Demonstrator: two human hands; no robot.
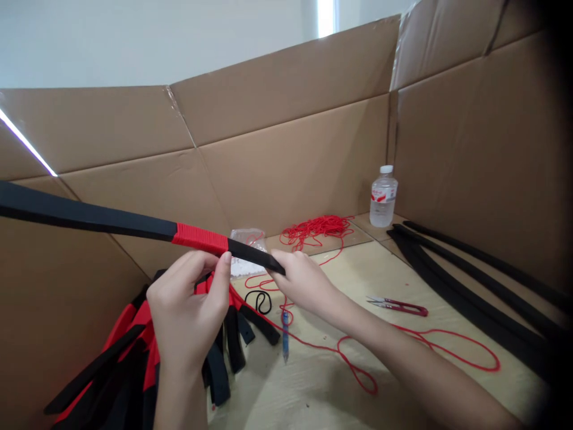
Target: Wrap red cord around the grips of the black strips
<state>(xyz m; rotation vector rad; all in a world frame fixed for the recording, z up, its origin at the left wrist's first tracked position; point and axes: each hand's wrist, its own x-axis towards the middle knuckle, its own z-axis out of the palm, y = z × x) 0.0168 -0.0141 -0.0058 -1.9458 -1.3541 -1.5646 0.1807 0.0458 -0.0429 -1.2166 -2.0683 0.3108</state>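
Observation:
A long black strip with a band of red cord wound round it runs from the left edge to the middle, held above the table. My left hand pinches it just under the red winding, fingers closed. My right hand grips the strip's near tip, fingers closed. A red cord trails from the hands across the table and loops to the right.
A pile of black and red wrapped strips lies at lower left. Red-handled snips, a blue pen, a black loop, a heap of red cord, a water bottle and long black strips sit inside cardboard walls.

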